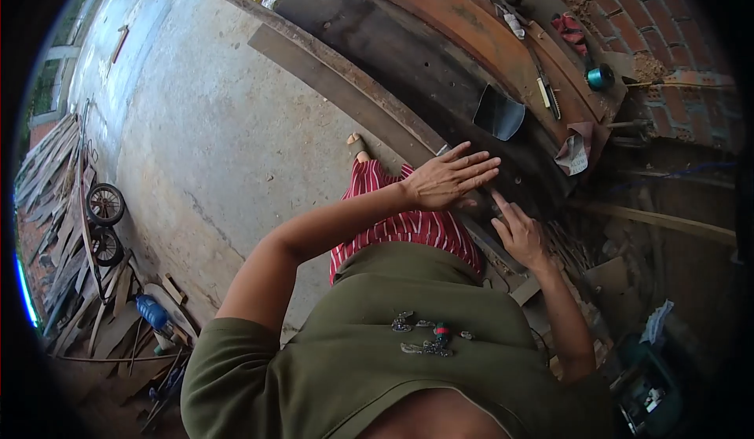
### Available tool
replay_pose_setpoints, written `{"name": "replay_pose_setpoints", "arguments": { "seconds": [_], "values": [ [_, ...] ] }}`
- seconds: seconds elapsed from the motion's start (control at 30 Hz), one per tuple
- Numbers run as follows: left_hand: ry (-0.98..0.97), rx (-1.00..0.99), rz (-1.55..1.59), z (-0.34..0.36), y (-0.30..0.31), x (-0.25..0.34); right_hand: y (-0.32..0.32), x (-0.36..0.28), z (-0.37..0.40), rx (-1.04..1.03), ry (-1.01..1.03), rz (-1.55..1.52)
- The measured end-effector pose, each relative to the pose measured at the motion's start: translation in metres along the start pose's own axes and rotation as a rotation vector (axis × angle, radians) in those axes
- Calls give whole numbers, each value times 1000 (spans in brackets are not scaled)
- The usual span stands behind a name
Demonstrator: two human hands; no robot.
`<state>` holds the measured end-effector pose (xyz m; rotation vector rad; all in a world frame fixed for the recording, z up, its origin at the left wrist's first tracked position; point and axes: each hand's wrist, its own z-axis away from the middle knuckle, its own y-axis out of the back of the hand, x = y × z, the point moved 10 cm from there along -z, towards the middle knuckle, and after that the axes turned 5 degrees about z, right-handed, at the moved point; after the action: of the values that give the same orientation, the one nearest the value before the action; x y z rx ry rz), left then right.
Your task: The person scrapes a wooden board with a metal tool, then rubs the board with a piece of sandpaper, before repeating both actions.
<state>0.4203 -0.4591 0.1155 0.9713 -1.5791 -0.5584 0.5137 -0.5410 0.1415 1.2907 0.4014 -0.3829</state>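
Note:
My left hand (452, 178) reaches across my body with its fingers stretched out and apart, palm down, above the near edge of a dark bench top (377, 38). Just to its right is my right hand (521, 235). Its index finger is stretched toward the left hand's fingertips, and the thumb stands apart. I see nothing held in either hand. Whether they touch the bench is hard to tell. A curved dark sheet piece (499, 112) lies on the bench beyond the left fingertips.
Along the bench edge runs a long wooden strip (338, 82). A utility knife (548, 97), a teal spool (600, 77) and a sandpaper piece (576, 148) lie at the far right. Wheels (105, 204), a blue bottle (151, 312) and scrap wood (55, 180) line the left.

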Motion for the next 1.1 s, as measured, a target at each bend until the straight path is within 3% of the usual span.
{"name": "replay_pose_setpoints", "arguments": {
  "seconds": [0.17,0.43,0.63,0.73,0.93,1.1],
  "values": [
    [21,-28,46,-7,-36,16,-1,-1,22,-22,-73,83],
    [281,27,-187,24,20,-49,-3,-41,-56,-17,-49,152],
    [167,69,43,-13,-26,14,11,-3,0,-22,-84,84],
    [207,92,31,-11,-16,2,20,-6,-12,-82,-79,128],
    [406,122,-199,45,51,-86,-4,-57,-108,-22,53,132],
    [363,127,-27,34,28,-62,4,-50,-84,-42,12,171]
  ]
}}
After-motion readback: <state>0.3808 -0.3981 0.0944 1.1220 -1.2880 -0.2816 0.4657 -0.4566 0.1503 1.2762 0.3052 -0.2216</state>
